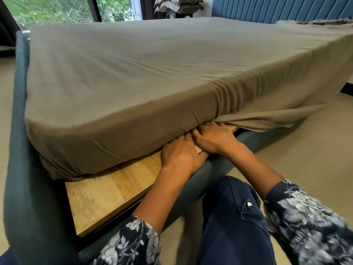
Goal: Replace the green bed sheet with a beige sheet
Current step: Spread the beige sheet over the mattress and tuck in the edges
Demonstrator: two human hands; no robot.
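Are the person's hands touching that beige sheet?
Touching. The head view shows both the left hand and the right hand with fingers pushed under the beige sheet edge.

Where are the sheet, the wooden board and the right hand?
sheet point(133, 73): head view, flat top of the bed.
wooden board point(107, 196): head view, bare plank under the mattress.
right hand point(214, 138): head view, back of the hand at the mattress corner.
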